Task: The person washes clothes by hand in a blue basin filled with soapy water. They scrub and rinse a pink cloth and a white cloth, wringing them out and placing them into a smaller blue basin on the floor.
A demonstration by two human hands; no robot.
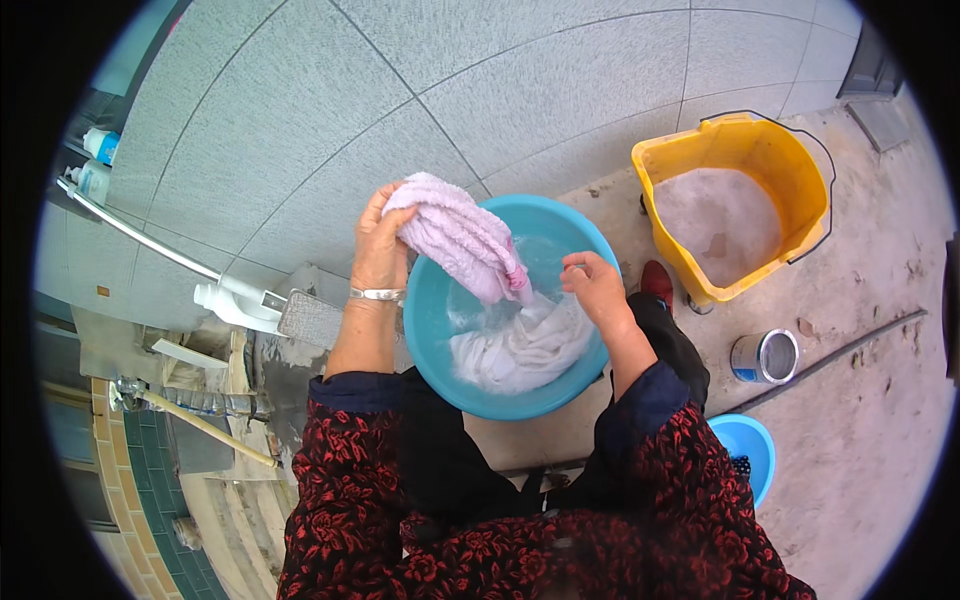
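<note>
My left hand (381,240) is closed on one end of a pink terry towel (447,222). The towel hangs bunched and twisted over a round blue basin (426,361), its lower end reaching down toward the water. Beneath it, a white cloth (522,347) lies crumpled and partly under the sudsy water. Over the basin's right side is my right hand (598,290), its fingers loosely curled and apart, with nothing visible in them. It is close to the towel's lower end but not touching it.
Right of the basin stands a yellow bucket (648,190) with cloudy water and a black handle. A can (765,357), a dark hose (850,348) and a smaller blue basin (763,440) are on the floor at right. A grey tiled wall (540,95) rises behind.
</note>
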